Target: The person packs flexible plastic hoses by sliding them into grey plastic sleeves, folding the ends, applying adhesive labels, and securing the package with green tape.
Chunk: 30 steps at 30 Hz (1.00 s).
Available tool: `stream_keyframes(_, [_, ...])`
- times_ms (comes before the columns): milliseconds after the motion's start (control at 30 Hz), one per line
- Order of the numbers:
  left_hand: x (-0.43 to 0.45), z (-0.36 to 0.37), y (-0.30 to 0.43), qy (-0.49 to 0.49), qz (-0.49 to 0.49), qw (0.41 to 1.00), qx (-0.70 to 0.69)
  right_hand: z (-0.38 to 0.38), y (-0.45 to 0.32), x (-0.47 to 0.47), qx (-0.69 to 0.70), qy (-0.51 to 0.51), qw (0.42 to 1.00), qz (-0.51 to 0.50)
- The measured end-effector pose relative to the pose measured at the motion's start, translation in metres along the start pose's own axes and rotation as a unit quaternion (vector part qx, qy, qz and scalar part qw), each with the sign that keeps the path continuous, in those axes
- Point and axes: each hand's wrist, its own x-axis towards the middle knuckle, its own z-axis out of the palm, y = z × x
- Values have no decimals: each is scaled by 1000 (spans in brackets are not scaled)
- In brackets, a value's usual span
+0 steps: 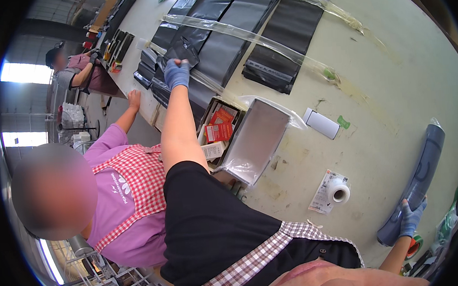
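Observation:
My left hand [177, 73], in a blue-grey glove with bare fingertips, pinches a black plastic bag [186, 51] over stacks of flat black plastic bags [223, 45]. Strips of clear tape [242, 34] run across those stacks. Far to the right, my right hand [412, 216], in a similar glove, grips the lower part of a plastic-wrapped dark grey roll [419, 170] lying on the table. Between my hands are a grey tray with clear film [258, 137], a white box [322, 123] and a small white roll [338, 191] on a printed label sheet [321, 204].
A co-worker in a checked apron [146, 179] stands close at the left, one hand [134, 99] on the table edge. Another person [81, 71] works farther off. An open box of small red and white cartons [220, 124] adjoins the tray. A tape roll [414, 245] lies beside my right wrist.

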Motion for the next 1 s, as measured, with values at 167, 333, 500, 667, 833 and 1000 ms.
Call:
stream_keyframes(167, [-7, 14, 36, -75, 47, 990, 111, 1, 6, 4, 45, -8, 999, 8])
stream_keyframes(333, [6, 11, 6, 95, -282, 950, -93, 0, 11, 10, 24, -10, 1000, -16])
stream_keyframes(500, [-23, -10, -33, 160, -389, 688, -591, 2, 3, 3, 26, -4, 1000, -1])
stream_keyframes(667, [-41, -11, -47, 179, -364, 571, -714, 2, -1, 2, 12, -1, 1000, -4])
stream_keyframes(833, [-25, -5, -72, 157, -375, 563, -720, 6, 9, 8, 6, 2, 1000, -13])
stream_keyframes(1000, [-38, -13, -37, 151, -214, 949, -177, 5, 6, 0, 27, 7, 999, 18])
